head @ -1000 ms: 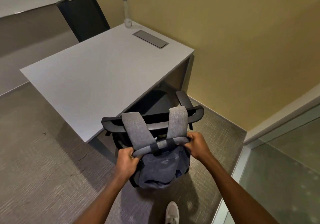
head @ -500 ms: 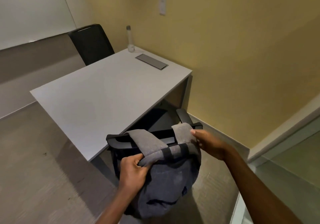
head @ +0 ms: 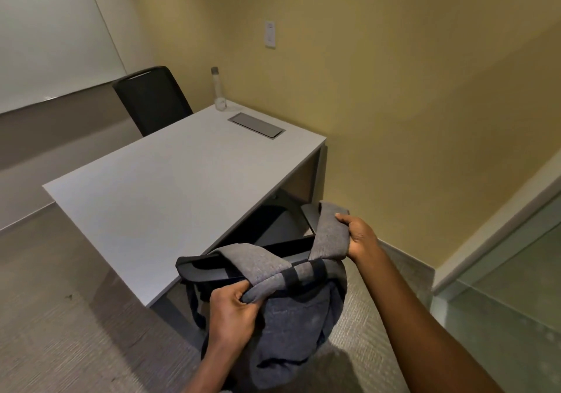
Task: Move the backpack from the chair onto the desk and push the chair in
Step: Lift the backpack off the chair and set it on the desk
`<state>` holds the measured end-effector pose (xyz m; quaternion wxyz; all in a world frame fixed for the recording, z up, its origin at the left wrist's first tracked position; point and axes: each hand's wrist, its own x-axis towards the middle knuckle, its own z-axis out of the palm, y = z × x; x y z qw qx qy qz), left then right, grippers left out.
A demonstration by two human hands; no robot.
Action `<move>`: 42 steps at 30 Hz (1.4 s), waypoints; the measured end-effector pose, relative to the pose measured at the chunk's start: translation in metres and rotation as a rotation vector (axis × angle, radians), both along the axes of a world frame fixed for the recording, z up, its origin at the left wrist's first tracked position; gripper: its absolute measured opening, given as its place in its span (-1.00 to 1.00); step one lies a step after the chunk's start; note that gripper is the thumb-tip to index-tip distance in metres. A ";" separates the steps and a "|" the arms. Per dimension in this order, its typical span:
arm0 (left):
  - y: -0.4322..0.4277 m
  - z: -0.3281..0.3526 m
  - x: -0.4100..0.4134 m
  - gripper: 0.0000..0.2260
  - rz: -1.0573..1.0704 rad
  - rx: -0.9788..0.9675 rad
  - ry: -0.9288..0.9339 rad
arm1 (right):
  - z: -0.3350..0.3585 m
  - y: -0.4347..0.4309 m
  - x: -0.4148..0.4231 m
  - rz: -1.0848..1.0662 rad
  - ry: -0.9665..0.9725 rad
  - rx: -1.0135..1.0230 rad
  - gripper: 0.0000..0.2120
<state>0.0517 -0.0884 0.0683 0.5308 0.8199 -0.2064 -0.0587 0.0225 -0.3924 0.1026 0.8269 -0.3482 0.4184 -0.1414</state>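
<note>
The left hand (head: 232,310) has its fingers curled tight around the left shoulder strap (head: 252,263) of the backpack (head: 291,326), pinching the padded cloth between thumb and fingers. The right hand (head: 359,236) is closed on the right shoulder strap (head: 331,234), thumb on top, with the strap folded over and sticking up past the knuckles. The backpack is grey woven fabric with a soft heathered look, with a darker band across the top, and its body sags in loose folds below the hands. It hangs against the back of the black chair (head: 243,266), whose smooth curved top rail shows behind the straps. The chair stands at the near edge of the desk (head: 170,186), a flat pale rectangular top. At the desk's far end are a clear bottle (head: 219,92) and a grey metal flap (head: 256,125) set into the surface. A second black chair (head: 153,99) stands behind the desk.
</note>
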 end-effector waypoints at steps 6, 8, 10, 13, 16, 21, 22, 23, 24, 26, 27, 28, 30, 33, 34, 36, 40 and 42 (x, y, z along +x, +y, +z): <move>-0.007 -0.006 -0.013 -0.60 -0.034 -0.063 0.025 | -0.031 -0.008 -0.042 -0.260 0.131 -0.080 -0.56; -0.005 -0.012 -0.018 -0.62 -0.045 -0.047 0.048 | -0.045 0.003 -0.060 -0.193 0.302 -0.059 -0.57; 0.001 -0.019 -0.020 -0.65 -0.042 -0.045 0.086 | -0.057 0.018 -0.078 -0.061 0.357 -0.011 -0.61; 0.014 -0.027 -0.019 -0.69 -0.029 -0.038 0.135 | -0.051 0.040 -0.097 0.139 0.362 -0.030 -0.79; 0.022 -0.028 -0.019 -0.66 -0.032 -0.023 0.151 | -0.029 0.047 -0.105 0.252 0.452 -0.305 -0.76; 0.030 -0.027 -0.022 -0.74 -0.047 -0.018 0.128 | 0.011 0.091 -0.074 0.441 0.633 -1.093 -0.76; 0.032 -0.028 -0.022 -0.70 -0.050 -0.003 0.107 | 0.018 0.105 -0.058 0.426 0.561 -1.166 -0.82; 0.034 -0.029 -0.021 -0.68 -0.051 0.018 0.080 | 0.023 0.119 -0.040 0.426 0.453 -1.167 -0.84; 0.036 -0.029 -0.019 -0.68 -0.047 0.039 0.053 | 0.026 0.132 -0.022 0.456 0.351 -1.119 -0.82; 0.042 -0.028 -0.016 -0.70 -0.029 0.061 0.030 | 0.023 0.156 0.009 0.577 0.263 -1.034 -0.74; 0.046 -0.028 -0.014 -0.70 -0.022 0.061 0.032 | 0.020 0.166 0.021 0.637 0.257 -1.033 -0.69; 0.051 -0.027 -0.013 -0.70 -0.016 0.057 0.037 | 0.015 0.176 0.030 0.673 0.254 -1.038 -0.64; 0.060 -0.023 -0.010 -0.71 0.001 0.053 0.038 | 0.009 0.191 0.045 0.696 0.239 -1.057 -0.60; 0.076 -0.017 -0.004 -0.74 0.045 0.032 0.051 | 0.009 0.212 0.062 0.704 0.168 -1.119 -0.62; 0.081 -0.015 -0.002 -0.72 0.064 0.016 0.051 | 0.012 0.219 0.068 0.716 0.131 -1.120 -0.63; 0.091 -0.009 0.000 -0.71 0.103 -0.006 0.045 | 0.020 0.233 0.077 0.761 0.051 -1.130 -0.64; 0.114 -0.001 -0.002 -0.76 0.168 -0.023 0.047 | 0.029 0.261 0.089 0.956 -0.045 -1.135 -0.67; 0.126 -0.001 -0.004 -0.77 0.185 0.006 0.047 | 0.029 0.274 0.092 1.093 -0.016 -1.192 -0.70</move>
